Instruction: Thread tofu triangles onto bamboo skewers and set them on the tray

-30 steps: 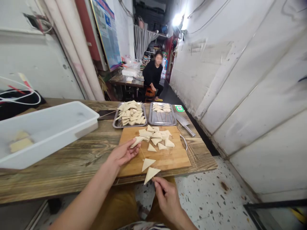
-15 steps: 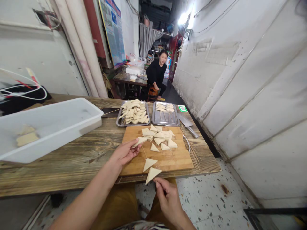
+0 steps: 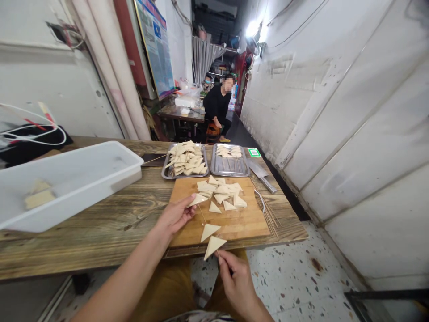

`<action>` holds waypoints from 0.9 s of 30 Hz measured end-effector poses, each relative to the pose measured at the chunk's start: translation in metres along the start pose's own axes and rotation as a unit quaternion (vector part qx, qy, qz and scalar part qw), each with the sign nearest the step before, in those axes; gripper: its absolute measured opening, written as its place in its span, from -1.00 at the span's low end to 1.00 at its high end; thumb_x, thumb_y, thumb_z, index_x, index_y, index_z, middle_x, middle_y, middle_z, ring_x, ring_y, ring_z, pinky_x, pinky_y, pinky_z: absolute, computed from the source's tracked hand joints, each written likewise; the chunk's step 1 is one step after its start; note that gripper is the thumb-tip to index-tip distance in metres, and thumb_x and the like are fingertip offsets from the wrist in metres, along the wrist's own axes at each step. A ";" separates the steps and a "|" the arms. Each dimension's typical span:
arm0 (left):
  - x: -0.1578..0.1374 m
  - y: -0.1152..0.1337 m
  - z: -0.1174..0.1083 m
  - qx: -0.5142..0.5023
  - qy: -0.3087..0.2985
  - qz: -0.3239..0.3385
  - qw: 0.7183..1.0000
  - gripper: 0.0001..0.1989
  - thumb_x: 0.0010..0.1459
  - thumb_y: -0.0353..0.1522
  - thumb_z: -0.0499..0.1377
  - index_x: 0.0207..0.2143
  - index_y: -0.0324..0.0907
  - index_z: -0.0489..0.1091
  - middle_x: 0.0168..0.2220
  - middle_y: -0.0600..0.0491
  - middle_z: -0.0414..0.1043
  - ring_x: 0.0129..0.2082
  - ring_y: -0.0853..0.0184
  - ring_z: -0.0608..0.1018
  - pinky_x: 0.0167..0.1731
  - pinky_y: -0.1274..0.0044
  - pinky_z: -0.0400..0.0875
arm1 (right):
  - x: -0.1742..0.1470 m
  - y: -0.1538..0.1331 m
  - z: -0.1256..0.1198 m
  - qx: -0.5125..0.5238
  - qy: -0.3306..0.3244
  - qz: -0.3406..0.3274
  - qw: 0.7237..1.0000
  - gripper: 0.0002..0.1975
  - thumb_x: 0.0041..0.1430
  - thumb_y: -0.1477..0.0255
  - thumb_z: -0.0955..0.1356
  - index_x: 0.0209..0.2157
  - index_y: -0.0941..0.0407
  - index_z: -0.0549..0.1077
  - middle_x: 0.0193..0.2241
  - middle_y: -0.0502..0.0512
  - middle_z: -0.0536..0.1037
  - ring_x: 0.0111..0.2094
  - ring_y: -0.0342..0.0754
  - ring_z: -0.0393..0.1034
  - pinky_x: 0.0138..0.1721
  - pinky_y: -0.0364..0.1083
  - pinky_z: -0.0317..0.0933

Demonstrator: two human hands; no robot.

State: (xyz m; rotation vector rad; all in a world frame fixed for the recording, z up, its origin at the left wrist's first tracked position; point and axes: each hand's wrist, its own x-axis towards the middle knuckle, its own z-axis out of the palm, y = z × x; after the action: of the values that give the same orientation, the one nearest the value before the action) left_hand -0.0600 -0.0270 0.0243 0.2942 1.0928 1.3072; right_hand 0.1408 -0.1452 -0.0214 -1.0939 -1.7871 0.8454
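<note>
My right hand (image 3: 236, 273) is closed around the lower end of a thin wooden skewer (image 3: 202, 214). Two pale tofu triangles are threaded on it, the nearer tofu triangle (image 3: 213, 247) close to my fingers and the other tofu triangle (image 3: 209, 231) further up. My left hand (image 3: 177, 215) pinches a third tofu triangle (image 3: 199, 200) by the skewer's far tip; whether the tip has entered it I cannot tell. Beyond lies a loose pile of tofu triangles (image 3: 221, 190) on the wooden cutting board (image 3: 234, 224).
Behind the board stand a metal tray (image 3: 162, 173) heaped with skewered triangles and a second tray (image 3: 219, 169) with neat rows. A cleaver (image 3: 263, 175) and loose skewers (image 3: 272, 219) lie right. A white plastic tub (image 3: 97, 179) holds tofu pieces. A person (image 3: 217, 105) sits behind.
The view has shifted slightly. My left hand's tofu triangle is tilted a little differently at the skewer's tip. My right hand keeps its grip on the skewer. The seated person's head has moved slightly.
</note>
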 end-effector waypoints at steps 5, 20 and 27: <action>0.000 -0.002 0.000 0.011 -0.007 0.002 1.000 -0.95 0.04 -0.55 0.17 -0.45 -0.38 0.44 -0.54 0.01 0.39 -0.65 0.54 0.37 -0.68 0.71 0.35 | 0.001 0.002 0.001 -0.007 0.010 0.000 1.000 -0.74 0.24 0.51 0.20 -0.15 0.14 0.48 -0.33 0.12 0.57 -0.31 -0.08 0.48 -0.26 -0.22 0.31; -0.005 -0.003 0.006 0.011 -0.018 -0.019 1.000 -0.94 0.02 -0.56 0.18 -0.50 -0.38 0.42 -0.57 0.02 0.36 -0.67 0.55 0.33 -0.71 0.71 0.28 | 0.005 -0.002 0.003 0.000 0.016 0.000 1.000 -0.73 0.26 0.47 0.20 -0.16 0.14 0.50 -0.32 0.13 0.58 -0.31 -0.06 0.49 -0.25 -0.21 0.34; -0.010 -0.004 0.009 0.014 -0.032 -0.016 0.999 -0.96 0.02 -0.55 0.18 -0.47 -0.38 0.43 -0.55 0.03 0.36 -0.68 0.57 0.33 -0.72 0.73 0.26 | 0.008 -0.005 0.004 -0.014 0.024 -0.010 1.000 -0.73 0.26 0.47 0.19 -0.16 0.15 0.49 -0.32 0.14 0.58 -0.32 -0.07 0.49 -0.30 -0.21 0.33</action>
State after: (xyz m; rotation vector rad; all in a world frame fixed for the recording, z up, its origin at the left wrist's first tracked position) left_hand -0.0487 -0.0335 0.0307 0.3362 1.0582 1.2460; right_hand 0.1337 -0.1399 -0.0164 -1.1038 -1.7720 0.7772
